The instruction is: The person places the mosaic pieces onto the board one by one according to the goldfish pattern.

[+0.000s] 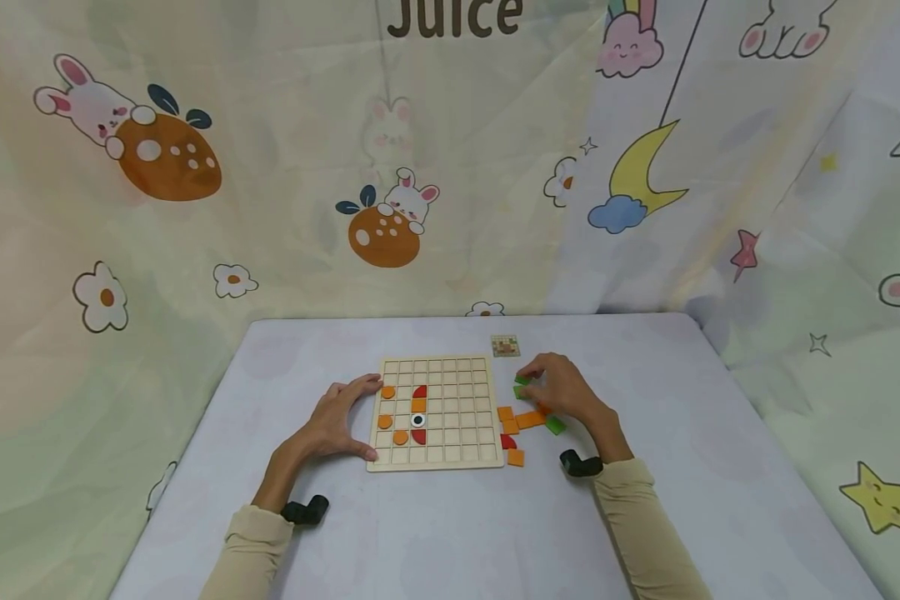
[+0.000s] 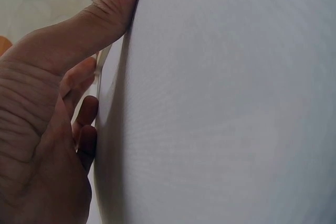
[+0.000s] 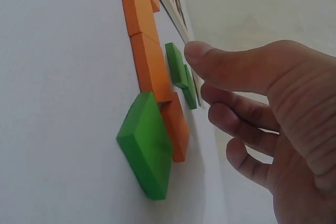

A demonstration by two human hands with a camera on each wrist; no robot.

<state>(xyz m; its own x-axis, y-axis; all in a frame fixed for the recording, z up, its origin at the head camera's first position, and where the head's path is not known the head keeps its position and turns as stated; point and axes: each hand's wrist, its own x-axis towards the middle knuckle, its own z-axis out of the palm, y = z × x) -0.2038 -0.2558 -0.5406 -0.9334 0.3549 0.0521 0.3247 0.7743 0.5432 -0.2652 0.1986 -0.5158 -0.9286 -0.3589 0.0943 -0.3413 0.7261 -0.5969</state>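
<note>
A pale wooden grid board [image 1: 457, 417] lies on the table. My left hand [image 1: 337, 419] spans its left edge, thumb at the near corner and fingertips at the upper side; the left wrist view shows the hand [image 2: 68, 72] low beside the tabletop. On the board sit several orange discs [image 1: 401, 437], red quarter-round pieces [image 1: 418, 437], an orange square [image 1: 418, 406] and an eye piece [image 1: 417, 420]. Over the loose pieces on the right, my right hand [image 1: 558, 386] reaches toward two small green pieces [image 3: 176, 65]. Its thumb and fingertips stand apart, with no piece visibly held.
Right of the board lie several orange pieces [image 1: 529, 419], another green piece [image 3: 147, 148] and a red piece [image 1: 507, 442]. A small patterned card [image 1: 506, 346] rests behind the board. A printed cloth [image 1: 285, 208] hangs behind the white table [image 1: 450, 533].
</note>
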